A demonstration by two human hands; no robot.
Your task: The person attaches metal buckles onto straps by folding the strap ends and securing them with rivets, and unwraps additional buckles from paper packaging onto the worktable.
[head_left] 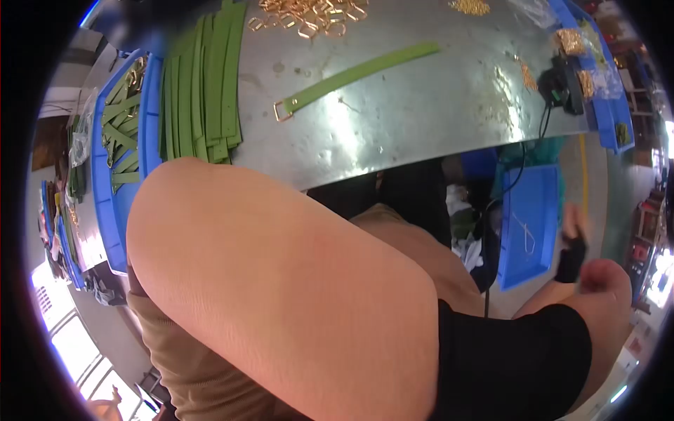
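My left forearm crosses the view, and its wrist wears a black band. At the far right, my left hand (608,298) is turned partly away; its fingers are mostly hidden. My right hand (574,228), also with a black band, is just beyond it, fingers stretched out and somewhat blurred. I see nothing held in it. Both hands are off the metal table (463,105), nearest to a blue bin (549,231) below its edge. A green strap (358,72) with a gold buckle (282,111) lies on the table.
A stack of green straps (203,84) lies at the table's left, beside a blue crate (149,105) of buckled straps. Gold buckles (312,14) are piled at the back. A black device (562,84) with a hanging cable (523,165) stands at right.
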